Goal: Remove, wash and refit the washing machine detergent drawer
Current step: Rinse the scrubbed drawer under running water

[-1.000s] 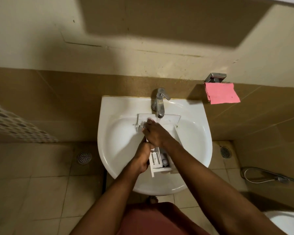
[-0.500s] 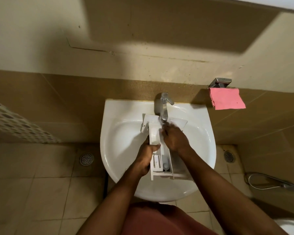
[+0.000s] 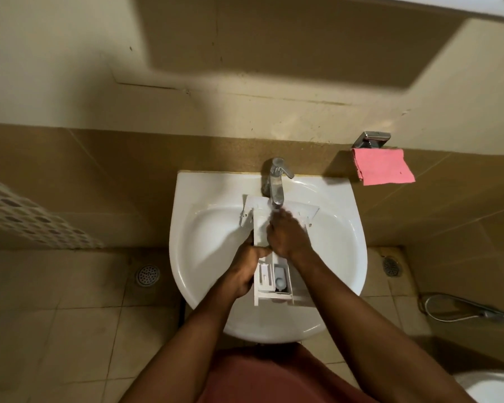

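The white detergent drawer lies lengthwise in the white washbasin, its front panel under the chrome tap. My left hand grips the drawer's left side wall, thumb over the top edge. My right hand rests inside the drawer's far compartment beneath the spout, fingers blurred. The near compartments with a white siphon cap are visible.
A pink cloth hangs from a chrome holder on the tiled wall at the right. Floor drains sit either side of the basin. A hose lies on the floor at right, a white toilet rim at bottom right.
My right hand has shifted within the drawer's far compartment under the tap, rubbing there. My left hand keeps its grip on the drawer's side. The view moved slightly.
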